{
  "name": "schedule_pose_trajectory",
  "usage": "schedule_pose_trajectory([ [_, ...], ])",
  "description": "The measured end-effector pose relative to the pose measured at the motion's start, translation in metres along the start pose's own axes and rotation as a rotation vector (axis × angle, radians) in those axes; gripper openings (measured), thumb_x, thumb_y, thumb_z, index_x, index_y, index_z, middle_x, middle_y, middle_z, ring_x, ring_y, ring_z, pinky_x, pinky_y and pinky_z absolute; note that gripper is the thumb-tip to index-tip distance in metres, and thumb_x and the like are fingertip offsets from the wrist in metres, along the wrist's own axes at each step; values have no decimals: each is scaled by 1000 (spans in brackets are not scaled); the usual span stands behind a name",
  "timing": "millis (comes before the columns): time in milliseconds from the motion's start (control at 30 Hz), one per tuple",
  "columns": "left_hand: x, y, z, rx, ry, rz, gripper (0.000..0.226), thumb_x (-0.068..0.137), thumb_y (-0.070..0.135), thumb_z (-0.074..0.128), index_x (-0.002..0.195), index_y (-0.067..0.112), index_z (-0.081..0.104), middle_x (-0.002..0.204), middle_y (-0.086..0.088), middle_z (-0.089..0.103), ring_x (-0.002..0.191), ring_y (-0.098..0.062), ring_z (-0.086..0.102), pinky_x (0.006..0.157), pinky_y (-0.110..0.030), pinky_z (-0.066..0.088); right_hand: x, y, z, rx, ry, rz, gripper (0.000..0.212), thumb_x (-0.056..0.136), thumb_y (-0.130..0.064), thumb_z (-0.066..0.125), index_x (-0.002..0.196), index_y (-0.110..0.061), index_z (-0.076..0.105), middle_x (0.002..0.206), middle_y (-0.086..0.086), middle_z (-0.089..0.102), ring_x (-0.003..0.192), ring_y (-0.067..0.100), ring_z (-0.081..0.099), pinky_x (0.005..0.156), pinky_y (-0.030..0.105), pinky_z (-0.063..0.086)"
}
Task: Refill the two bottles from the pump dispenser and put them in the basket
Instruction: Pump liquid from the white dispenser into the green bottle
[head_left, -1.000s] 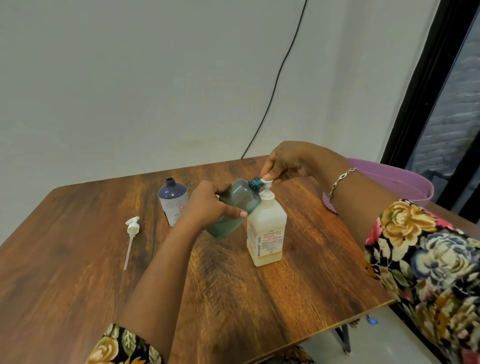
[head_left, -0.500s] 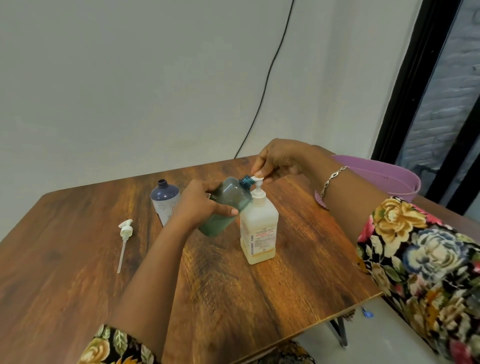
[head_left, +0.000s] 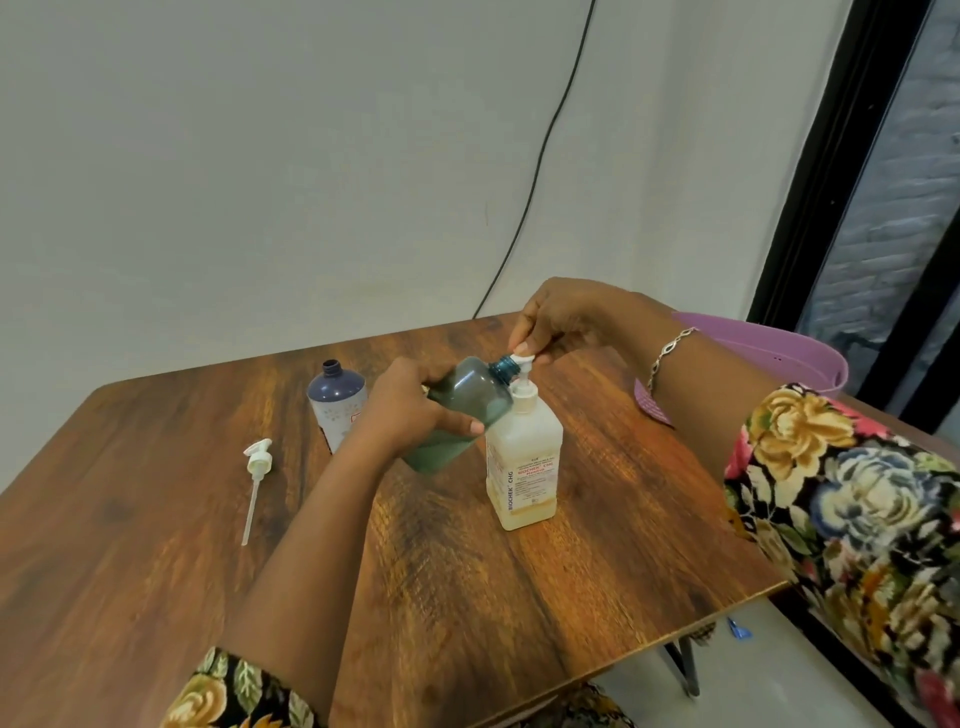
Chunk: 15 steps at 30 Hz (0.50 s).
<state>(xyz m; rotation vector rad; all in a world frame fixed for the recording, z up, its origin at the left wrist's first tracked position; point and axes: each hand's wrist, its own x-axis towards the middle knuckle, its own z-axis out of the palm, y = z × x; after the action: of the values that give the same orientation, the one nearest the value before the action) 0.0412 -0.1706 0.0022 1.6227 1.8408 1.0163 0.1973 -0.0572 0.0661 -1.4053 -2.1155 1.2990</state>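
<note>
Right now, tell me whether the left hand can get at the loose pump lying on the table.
Likely not yet: the way from the left hand to the loose pump looks free, but it grips the green bottle, which it must set down first.

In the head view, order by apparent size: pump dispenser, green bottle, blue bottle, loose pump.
Pump dispenser
Green bottle, close to it, partly hidden by the left hand
Blue bottle
Loose pump, long but thin

A single wide head-worn view looks forward and down from close over the near edge of the table (head_left: 130, 597), dispenser (head_left: 524, 467) central, wall (head_left: 260, 156) at 12 o'clock, window (head_left: 909, 208) at 2 o'clock.
</note>
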Motion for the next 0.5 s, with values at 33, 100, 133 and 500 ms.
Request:
schedule_pose_trajectory([
  [33,1,0,-1,20,2,3,75,62,16,83,130,9,52,124,-7,60,111,-24,54,99,-46,44,1,0,1,-6,-5,4,14,84,12,54,90,4,64,77,11,63,67,16,58,53,17,52],
  [100,2,-3,-1,24,-4,-12,77,61,17,84,131,9,52,125,-8,59,112,-25,54,99,-46,44,4,1,5,-18,-12,10,15,84,12,54,86,1,65,76,11,63,66,15,56,51,16,51],
  [133,2,-5,0,24,-12,-23,78,61,16,84,132,9,50,127,-8,58,114,-25,53,100,-46,43,5,3,7,-27,-14,10,17,84,12,54,81,-1,65,74,10,62,64,14,55,50,15,49],
  [500,0,-3,0,3,-14,-24,82,60,16,84,134,8,48,128,-7,57,116,-24,52,101,-45,42,1,8,-2,30,-24,-13,16,82,11,57,79,-2,66,76,9,65,69,14,59,57,18,53],
])
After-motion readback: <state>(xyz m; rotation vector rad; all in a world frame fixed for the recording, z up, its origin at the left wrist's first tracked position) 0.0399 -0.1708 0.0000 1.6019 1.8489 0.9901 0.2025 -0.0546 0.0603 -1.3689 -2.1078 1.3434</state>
